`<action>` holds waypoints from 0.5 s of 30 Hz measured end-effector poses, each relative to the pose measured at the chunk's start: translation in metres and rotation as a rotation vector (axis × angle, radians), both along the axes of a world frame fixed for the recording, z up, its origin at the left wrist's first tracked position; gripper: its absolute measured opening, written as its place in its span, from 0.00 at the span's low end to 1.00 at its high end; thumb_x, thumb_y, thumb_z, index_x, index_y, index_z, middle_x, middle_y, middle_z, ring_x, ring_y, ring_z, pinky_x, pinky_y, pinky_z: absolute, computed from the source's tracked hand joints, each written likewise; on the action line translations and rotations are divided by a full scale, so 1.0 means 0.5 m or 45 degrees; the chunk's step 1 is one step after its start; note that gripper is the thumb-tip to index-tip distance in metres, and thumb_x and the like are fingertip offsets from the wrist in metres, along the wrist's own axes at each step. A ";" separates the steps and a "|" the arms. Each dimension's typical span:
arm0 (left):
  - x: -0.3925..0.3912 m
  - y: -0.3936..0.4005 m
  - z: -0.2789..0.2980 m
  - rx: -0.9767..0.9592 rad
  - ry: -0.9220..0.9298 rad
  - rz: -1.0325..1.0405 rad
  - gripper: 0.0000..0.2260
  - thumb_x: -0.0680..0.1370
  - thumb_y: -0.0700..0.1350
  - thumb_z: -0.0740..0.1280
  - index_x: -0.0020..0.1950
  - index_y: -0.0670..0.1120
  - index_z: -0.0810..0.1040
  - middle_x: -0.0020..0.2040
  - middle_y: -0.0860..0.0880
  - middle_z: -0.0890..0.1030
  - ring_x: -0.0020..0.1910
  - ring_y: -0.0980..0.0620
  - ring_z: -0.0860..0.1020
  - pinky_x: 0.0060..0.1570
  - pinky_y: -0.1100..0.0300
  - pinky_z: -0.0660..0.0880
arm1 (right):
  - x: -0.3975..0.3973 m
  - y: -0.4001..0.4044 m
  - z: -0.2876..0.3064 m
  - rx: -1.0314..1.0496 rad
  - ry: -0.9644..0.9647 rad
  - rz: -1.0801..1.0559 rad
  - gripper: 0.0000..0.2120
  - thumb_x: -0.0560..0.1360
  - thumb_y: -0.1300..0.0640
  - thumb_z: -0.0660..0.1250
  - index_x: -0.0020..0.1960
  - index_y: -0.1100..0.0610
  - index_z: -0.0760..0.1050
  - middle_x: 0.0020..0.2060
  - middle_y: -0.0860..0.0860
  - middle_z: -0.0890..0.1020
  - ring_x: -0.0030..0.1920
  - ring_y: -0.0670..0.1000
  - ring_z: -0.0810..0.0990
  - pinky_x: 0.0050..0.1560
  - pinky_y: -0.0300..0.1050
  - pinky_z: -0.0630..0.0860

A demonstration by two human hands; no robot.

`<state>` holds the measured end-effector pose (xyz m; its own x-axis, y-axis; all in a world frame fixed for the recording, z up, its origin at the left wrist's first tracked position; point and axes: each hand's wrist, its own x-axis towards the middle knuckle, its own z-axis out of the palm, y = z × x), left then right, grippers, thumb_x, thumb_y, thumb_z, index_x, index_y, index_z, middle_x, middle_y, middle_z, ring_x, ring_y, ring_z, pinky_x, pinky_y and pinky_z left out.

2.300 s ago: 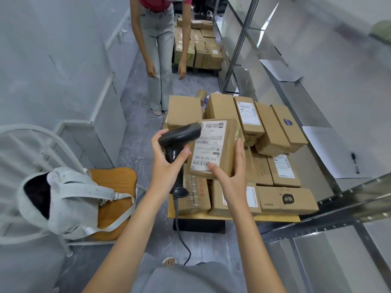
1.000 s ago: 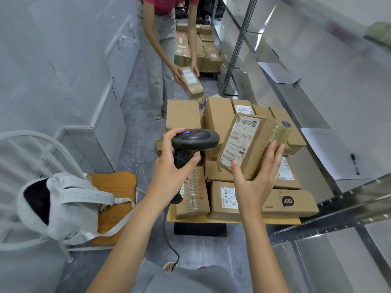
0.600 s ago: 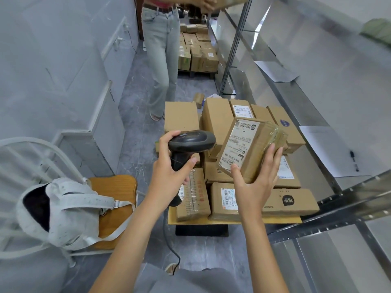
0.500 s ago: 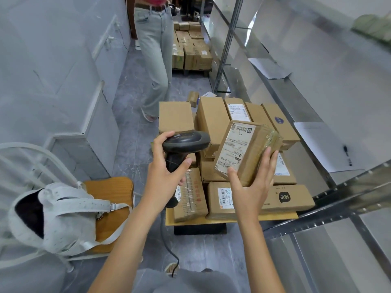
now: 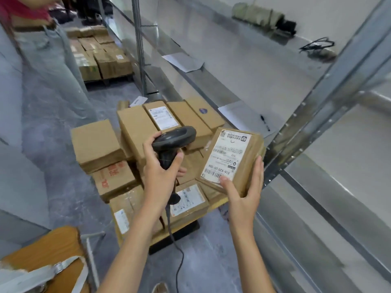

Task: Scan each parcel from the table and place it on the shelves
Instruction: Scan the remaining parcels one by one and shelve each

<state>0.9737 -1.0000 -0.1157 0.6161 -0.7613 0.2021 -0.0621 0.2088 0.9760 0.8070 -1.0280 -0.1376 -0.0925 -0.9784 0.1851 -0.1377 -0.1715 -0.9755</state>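
Right hand (image 5: 243, 195): holds one parcel (image 5: 231, 160) from below and behind, thumb pressed on the lower edge of the white label, fingers curled up its right side. Left hand (image 5: 160, 172): wrapped round the pistol handle of a corded barcode scanner (image 5: 173, 138), thumb over the handle, head pointing right toward the parcel.

Held parcel: brown taped carton, label face turned up and toward the wearer, long axis running from lower left to upper right, raised above the near right corner of the stack. Barcode strip at the label's lower end, just beside the thumb.

Key relation: the shelves (image 5: 264, 66) lie to the right of the parcel, on the same side as the hand carrying it; a metal upright (image 5: 317, 115) stands just beyond the carton's right edge. Judgement: placing falls to the right hand, carton swung clear of that upright onto a bare span of shelf board.

Remaining stock: stacked parcels (image 5: 135, 132) on a low table (image 5: 175, 240), directly below both hands.

Also present: another person (image 5: 53, 60) at upper left; further cartons (image 5: 99, 60) on the floor behind; paper sheet with pen (image 5: 247, 119) on the shelf.
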 end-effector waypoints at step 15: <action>-0.561 -0.030 0.046 -0.081 0.121 -0.697 0.28 0.79 0.40 0.72 0.68 0.66 0.65 0.67 0.61 0.73 0.66 0.45 0.79 0.61 0.40 0.79 | -0.533 0.124 0.082 -0.003 -0.206 -0.523 0.44 0.66 0.48 0.74 0.77 0.32 0.57 0.78 0.38 0.59 0.77 0.45 0.62 0.74 0.60 0.66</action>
